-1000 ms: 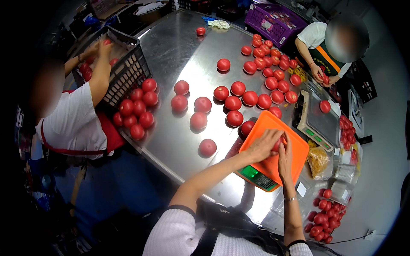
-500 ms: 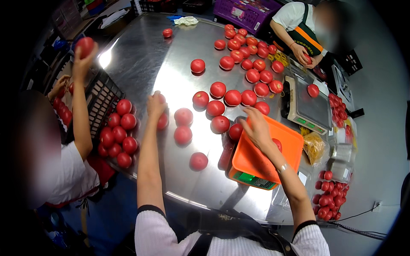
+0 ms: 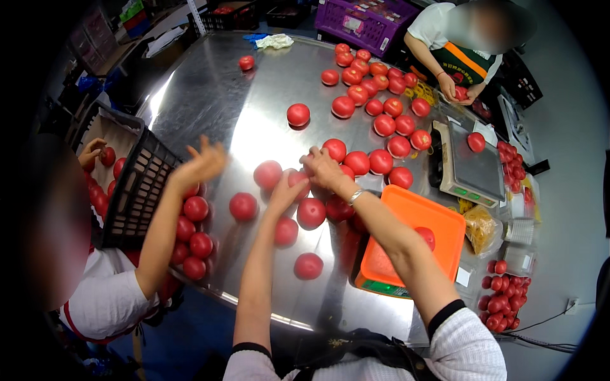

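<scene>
My left hand (image 3: pixel 284 190) closes on a red tomato (image 3: pixel 298 183) in the middle of the steel table (image 3: pixel 178 95). Just above and right of it, my right hand (image 3: pixel 323 170) has its fingers curled over another tomato, mostly hidden under them. Loose tomatoes (image 3: pixel 311 212) lie around both hands. Below my right forearm, an orange tray (image 3: pixel 413 206) sits on a scale with a green display and holds a tomato (image 3: pixel 424 237).
A co-worker's open hand (image 3: pixel 203 159) reaches over tomatoes beside a black crate (image 3: pixel 136 190) at left. Another person (image 3: pixel 432 44) holds a tomato at back right, near a purple crate (image 3: pixel 359 25). A second scale (image 3: pixel 470 165), bagged yellow bands (image 3: pixel 480 228) and packed tomatoes (image 3: pixel 502 298) line the right side.
Both my hands have moved from the orange tray to the tomatoes at the table's middle, leaving one tomato in the tray. The left co-worker's hand has swung rightward and released its tomato.
</scene>
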Demonstrator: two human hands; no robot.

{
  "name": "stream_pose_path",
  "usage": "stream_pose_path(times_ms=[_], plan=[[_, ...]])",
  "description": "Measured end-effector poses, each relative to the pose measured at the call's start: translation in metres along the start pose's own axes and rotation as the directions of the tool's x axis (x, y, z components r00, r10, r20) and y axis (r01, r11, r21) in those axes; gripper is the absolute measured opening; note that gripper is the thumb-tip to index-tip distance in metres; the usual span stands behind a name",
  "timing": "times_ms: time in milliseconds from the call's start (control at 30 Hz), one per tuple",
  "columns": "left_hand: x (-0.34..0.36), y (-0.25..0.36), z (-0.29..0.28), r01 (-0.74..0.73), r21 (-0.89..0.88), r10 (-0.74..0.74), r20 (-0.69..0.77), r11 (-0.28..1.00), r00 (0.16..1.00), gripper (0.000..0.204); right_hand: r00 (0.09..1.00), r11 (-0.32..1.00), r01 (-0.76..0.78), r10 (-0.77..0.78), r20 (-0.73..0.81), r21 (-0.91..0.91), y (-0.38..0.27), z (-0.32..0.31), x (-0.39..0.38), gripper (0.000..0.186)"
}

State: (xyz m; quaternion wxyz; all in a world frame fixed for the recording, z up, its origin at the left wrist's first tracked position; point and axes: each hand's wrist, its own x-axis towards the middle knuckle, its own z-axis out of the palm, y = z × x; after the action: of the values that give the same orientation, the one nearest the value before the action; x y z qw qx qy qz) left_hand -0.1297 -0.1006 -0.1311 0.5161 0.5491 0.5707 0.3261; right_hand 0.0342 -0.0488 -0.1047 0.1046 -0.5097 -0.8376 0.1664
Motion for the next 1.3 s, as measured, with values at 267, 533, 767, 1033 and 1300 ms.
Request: stream_pose_path(times_ms=[267, 533, 767, 1033, 1300], plan=[[-0.083, 0.088, 0.031, -0.221, -0.211, 0.197, -0.127, 0.952, 0.972, 0.059, 0.958, 0.512, -0.141, 0.288, -0.014, 0.847, -0.014, -0.137, -0.182, 0.048], [-0.172, 0.126, 0.164, -0.085, -0.048, 0.098, 0.445, 0.995, 0.890, 0.053, 0.863, 0.743, -0.321, 0.485, -0.141, 0.588, 0.000, -0.104, -0.359, 0.031], [-0.191, 0.137, 0.176, -0.125, 0.218, 0.066, 0.258, 0.968, 0.964, 0.045, 0.741, 0.830, -0.525, 0.555, -0.379, 0.188, 0.000, -0.104, -0.372, 0.028], [-0.224, 0.098, 0.149, -0.150, -0.080, 0.136, -0.158, 0.985, 0.978, 0.038, 0.700, 0.839, -0.478, 0.543, -0.464, 0.262, 0.053, -0.089, -0.428, 0.032], [-0.266, 0.084, 0.096, -0.257, -0.019, 0.228, -0.408, 0.966, 0.884, 0.033, 0.684, 0.878, -0.277, 0.465, -0.561, 0.391, 0.055, -0.117, -0.485, 0.026]])
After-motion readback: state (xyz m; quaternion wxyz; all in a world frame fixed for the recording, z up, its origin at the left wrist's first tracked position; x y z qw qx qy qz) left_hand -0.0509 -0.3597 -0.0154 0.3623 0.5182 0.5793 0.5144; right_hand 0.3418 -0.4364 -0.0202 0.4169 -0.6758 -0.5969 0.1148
